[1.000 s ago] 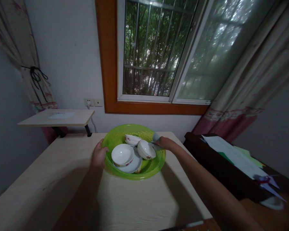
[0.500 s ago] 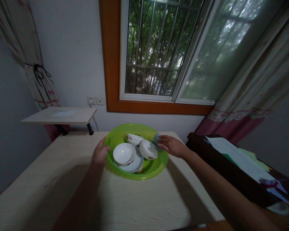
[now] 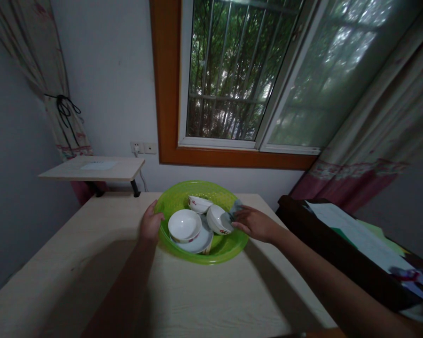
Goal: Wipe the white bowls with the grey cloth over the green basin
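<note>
A bright green plastic basin (image 3: 183,191) rests on the wooden table, with dishes inside. My left hand (image 3: 151,222) grips its left rim, thumb over the edge. In my right hand (image 3: 255,224) is a grey-blue cloth (image 3: 235,208), held at the basin's right side near a tilted white bowl (image 3: 219,219). Left of that, a white bowl (image 3: 185,225) sits on a white plate (image 3: 203,241). Behind them leans another white bowl (image 3: 199,204) with red marks. Something tan shows partly under the plate; I cannot make out what it is.
A small raised shelf (image 3: 70,169) with a paper on it stands at the table's back left. To the right is a dark piece of furniture (image 3: 303,225) bearing papers (image 3: 352,230). Behind the table (image 3: 204,300) are a wall and a barred window (image 3: 232,70).
My right hand has moved slightly down and toward me with the cloth, which now reaches the tilted bowl's right edge. My left hand stays on the rim. The view has shifted a little.
</note>
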`<state>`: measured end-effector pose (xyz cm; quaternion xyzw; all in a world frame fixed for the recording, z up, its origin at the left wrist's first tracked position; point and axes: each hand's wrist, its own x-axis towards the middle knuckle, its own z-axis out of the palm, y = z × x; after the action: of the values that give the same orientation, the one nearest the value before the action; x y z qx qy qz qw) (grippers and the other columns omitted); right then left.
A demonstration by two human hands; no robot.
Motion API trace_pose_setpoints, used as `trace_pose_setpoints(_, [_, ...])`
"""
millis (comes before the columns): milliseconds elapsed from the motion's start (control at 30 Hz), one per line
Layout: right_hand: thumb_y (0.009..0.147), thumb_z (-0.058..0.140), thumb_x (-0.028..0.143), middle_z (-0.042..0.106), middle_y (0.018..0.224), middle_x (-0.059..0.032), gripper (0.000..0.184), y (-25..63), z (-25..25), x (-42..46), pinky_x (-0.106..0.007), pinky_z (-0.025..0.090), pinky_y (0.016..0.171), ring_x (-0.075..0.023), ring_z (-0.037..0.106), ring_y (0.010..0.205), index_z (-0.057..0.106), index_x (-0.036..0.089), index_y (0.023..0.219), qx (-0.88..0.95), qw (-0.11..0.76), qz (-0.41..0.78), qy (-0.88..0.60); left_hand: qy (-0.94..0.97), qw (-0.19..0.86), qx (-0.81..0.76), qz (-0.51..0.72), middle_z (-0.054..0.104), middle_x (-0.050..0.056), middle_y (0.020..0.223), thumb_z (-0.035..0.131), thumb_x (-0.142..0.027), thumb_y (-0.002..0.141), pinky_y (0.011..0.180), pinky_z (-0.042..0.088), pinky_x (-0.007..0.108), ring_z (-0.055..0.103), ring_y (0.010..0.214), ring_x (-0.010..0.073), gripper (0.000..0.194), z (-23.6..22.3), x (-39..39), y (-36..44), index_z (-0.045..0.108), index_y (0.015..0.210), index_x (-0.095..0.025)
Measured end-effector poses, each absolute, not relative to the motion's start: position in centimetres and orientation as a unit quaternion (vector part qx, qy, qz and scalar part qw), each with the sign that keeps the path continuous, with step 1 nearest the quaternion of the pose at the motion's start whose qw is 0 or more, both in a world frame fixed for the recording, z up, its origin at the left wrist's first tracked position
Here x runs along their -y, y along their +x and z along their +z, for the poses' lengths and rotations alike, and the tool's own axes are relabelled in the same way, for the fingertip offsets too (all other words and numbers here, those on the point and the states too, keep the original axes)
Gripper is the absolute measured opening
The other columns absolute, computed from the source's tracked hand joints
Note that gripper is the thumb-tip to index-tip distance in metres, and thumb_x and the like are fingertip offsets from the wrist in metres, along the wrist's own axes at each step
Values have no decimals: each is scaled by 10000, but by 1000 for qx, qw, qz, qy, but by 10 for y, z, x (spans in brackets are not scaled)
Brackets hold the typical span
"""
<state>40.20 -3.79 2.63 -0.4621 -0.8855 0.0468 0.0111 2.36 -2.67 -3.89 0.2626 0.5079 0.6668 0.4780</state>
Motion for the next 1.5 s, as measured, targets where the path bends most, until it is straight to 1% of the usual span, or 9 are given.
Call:
trace_pose_setpoints(100, [1124, 229, 537, 783, 865, -105, 695, 390, 28, 54, -482, 395, 1148, -255, 713, 906, 780, 187, 885, 916, -25, 26, -399, 264, 479, -509, 665, 775, 97, 1157, 586, 22, 596, 691, 559, 238, 736, 833, 181, 894, -39, 26, 24, 582, 1470, -165])
trace_pose_setpoints(167, [1114, 221, 581, 760, 784, -127, 756, 381, 31, 63, -414, 487, 935, -247, 685, 793, 779, 170, 812, 915, -31, 22, -401, 266, 480, -506, 665, 774, 97, 1169, 582, 26, 604, 680, 562, 237, 738, 827, 180, 893, -40, 26, 24, 578, 1476, -171])
trace_pose_setpoints(233, [1096, 235, 636, 749, 758, -145, 794, 371, 35, 71, -358, 464, 748, -229, 653, 698, 778, 159, 770, 907, -39, 37, -418, 266, 480, -507, 664, 774, 95, 1165, 583, 29, 615, 663, 564, 239, 735, 801, 176, 893, -41, 26, 24, 572, 1484, -176])
trace_pose_setpoints(333, [1080, 222, 684, 737, 741, -135, 822, 354, 39, 83, -323, 404, 646, -202, 616, 628, 774, 152, 784, 902, -54, 107, -415, 266, 478, -512, 663, 779, 90, 1148, 578, 35, 628, 663, 571, 238, 735, 797, 175, 886, -42, 26, 24, 572, 1487, -183])
trace_pose_setpoints(633, [1022, 142, 793, 774, 1014, -164, 905, 299, 49, 97, -407, 535, 875, -279, 712, 905, 775, 146, 1033, 875, -100, 298, -370, 260, 476, -521, 659, 770, 110, 1190, 613, 31, 629, 695, 587, 266, 750, 808, 188, 877, -39, 26, 25, 581, 1478, -186])
trace_pose_setpoints(833, [1027, 181, 777, 735, 1269, -178, 890, 276, 52, 91, -429, 521, 1065, -312, 698, 1160, 731, 129, 1291, 845, -123, 369, -367, 266, 478, -517, 659, 760, 112, 1231, 578, 33, 617, 693, 582, 260, 751, 836, 194, 894, -43, 24, 23, 571, 1486, -180])
trace_pose_setpoints(1133, [932, 193, 899, 745, 1002, -238, 1042, 298, 59, 81, -566, 522, 1050, -406, 714, 1108, 810, 74, 1081, 789, -211, 292, -498, 277, 470, -521, 656, 777, 99, 1192, 574, 42, 618, 713, 592, 269, 760, 843, 200, 853, -40, 27, 23, 615, 1439, -182])
trace_pose_setpoints(1367, [1045, 245, 743, 725, 1281, -150, 827, 293, 62, 79, -429, 431, 1199, -285, 660, 1265, 718, 137, 1350, 790, -156, 445, -391, 280, 468, -537, 644, 776, 115, 1182, 562, 50, 616, 613, 562, 217, 729, 756, 165, 934, -37, 28, 23, 540, 1527, -150])
trace_pose_setpoints(1500, [1086, 387, 575, 644, 1439, -144, 626, 268, 58, 81, -337, 321, 1274, -238, 503, 1462, 619, 126, 1455, 824, -44, 479, -300, 288, 474, -533, 639, 780, 128, 1173, 565, 37, 608, 621, 571, 240, 745, 771, 189, 941, -36, 29, 23, 533, 1532, -140])
